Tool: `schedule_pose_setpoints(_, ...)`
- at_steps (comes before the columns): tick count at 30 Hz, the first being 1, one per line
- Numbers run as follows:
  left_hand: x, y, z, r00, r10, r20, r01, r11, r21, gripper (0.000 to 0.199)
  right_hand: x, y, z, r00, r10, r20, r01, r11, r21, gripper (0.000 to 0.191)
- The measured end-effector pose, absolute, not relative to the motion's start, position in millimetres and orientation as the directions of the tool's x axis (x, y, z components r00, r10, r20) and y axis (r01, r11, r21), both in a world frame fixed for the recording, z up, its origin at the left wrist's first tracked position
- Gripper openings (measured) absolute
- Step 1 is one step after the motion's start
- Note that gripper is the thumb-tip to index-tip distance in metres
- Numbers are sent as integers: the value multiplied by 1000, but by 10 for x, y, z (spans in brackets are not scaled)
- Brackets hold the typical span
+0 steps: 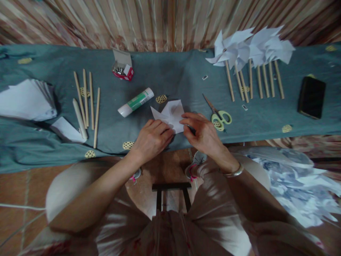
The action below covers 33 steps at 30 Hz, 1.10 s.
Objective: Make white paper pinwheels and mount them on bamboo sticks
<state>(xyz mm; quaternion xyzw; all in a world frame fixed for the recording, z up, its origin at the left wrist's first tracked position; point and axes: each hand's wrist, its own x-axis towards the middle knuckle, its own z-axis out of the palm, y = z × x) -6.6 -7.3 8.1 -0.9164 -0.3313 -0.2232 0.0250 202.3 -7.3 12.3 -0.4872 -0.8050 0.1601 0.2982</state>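
Observation:
A white paper pinwheel (173, 110), partly folded, lies on the cloth-covered table between my hands. My left hand (154, 137) presses its lower left part, with the fingers curled over the paper. On its right edge, my right hand (201, 131) pinches the paper between thumb and fingers. The fingertips hide some of the lower folds. Just beyond my left hand lies a glue stick (136, 102) with a green label. To the right of my right hand is a pair of scissors (218, 114) with light green handles.
Several finished pinwheels (246, 49) on sticks lie at the back right, near a black phone (311, 97). At left are loose wooden sticks (85, 99) and a paper stack (28, 99). A small red box (123, 69) stands open at the back. A paper-filled bag (295, 188) sits lower right.

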Motion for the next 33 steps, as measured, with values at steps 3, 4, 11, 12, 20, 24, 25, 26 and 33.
schedule_pose_setpoints(3,-55,-92,79,679,597,426,624,-776,93,18,2038,-77,142,-347,893,287,683,450,-575,22)
schedule_pose_setpoints(4,-53,-97,77,680,601,421,627,-774,93,19,2050,-76,151,-352,897,267,680,441,-586,23)
schedule_pose_setpoints(11,-73,-99,66,672,635,380,633,-760,151,20,2174,-19,192,-418,891,180,615,423,-666,34)
schedule_pose_setpoints(12,-79,-99,66,669,635,386,634,-759,150,20,2186,-12,195,-416,891,180,598,418,-684,33)
schedule_pose_setpoints(20,-132,-113,91,695,602,392,600,-787,145,19,2210,-5,203,-399,903,158,474,351,-808,27)
schedule_pose_setpoints(24,-145,-121,92,697,597,397,584,-794,169,19,2203,-4,205,-415,897,151,460,350,-816,14)
schedule_pose_setpoints(25,-144,-124,92,697,595,400,583,-795,168,19,2200,-3,204,-417,897,148,462,350,-815,12)
schedule_pose_setpoints(26,-142,-127,93,696,594,403,582,-796,168,18,2198,0,202,-419,896,148,465,352,-812,11)
schedule_pose_setpoints(33,-104,-175,90,659,619,428,595,-777,208,23,2168,19,159,-414,894,170,506,382,-773,10)
